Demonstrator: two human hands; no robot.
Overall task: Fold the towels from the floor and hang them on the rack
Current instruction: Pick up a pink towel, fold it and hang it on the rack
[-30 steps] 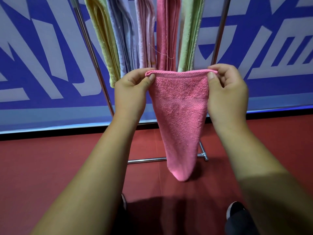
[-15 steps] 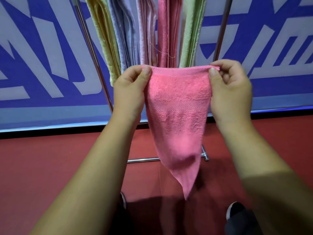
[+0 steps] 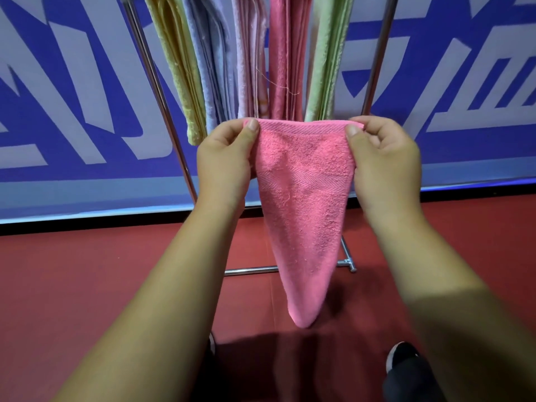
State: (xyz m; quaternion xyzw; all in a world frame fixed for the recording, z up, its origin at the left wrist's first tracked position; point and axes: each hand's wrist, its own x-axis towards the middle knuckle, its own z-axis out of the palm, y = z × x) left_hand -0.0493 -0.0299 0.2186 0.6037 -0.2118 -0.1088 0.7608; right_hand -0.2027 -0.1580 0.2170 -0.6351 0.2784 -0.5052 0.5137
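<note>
Head view, the only view.

**Item 1, pink towel** (image 3: pixel 304 213): held in the air near the person, in front of the rack (image 3: pixel 162 105). The top hem is stretched level between the two hands. The body hangs down and tapers to a rounded tip that appears to be off the red floor (image 3: pixel 87 285).

**Item 2, left hand** (image 3: pixel 224 166): its fingers (image 3: pixel 249 130) are curled and pinch the left corner of the hem.

**Item 3, right hand** (image 3: pixel 385 169): thumb and curled fingers pinch the right corner of the hem.

**Step in hand (judged):** squaring the towel before the fold.
- The taper suggests the lower edge is bunched or twisted, so it should be shaken flat first.
- The hem should stay taut and level.
- The corners should then be brought together edge to edge, so the fold comes out even and narrow enough for the rack.

**Item 4, rack:** two slanted metal poles with a base bar (image 3: pixel 249 269) on the floor beyond the towel. The top rail is out of frame.

**Item 5, hung towels**, left to right, packed close together:
- yellow towel (image 3: pixel 179 68)
- blue towel (image 3: pixel 208 53)
- pale pink towel (image 3: pixel 249 53)
- deep pink towel (image 3: pixel 285 53)
- green towel (image 3: pixel 327 53)

**Obstruction (judged):**
- The row looks crowded, with the likeliest free rail to the right of the green towel.
- Loose threads hang from the deep pink towel and could snag.

**Item 6, surroundings:** a blue and white banner (image 3: pixel 72 97) on the far wall, and a dark shoe (image 3: pixel 401 356) at near right.
</note>
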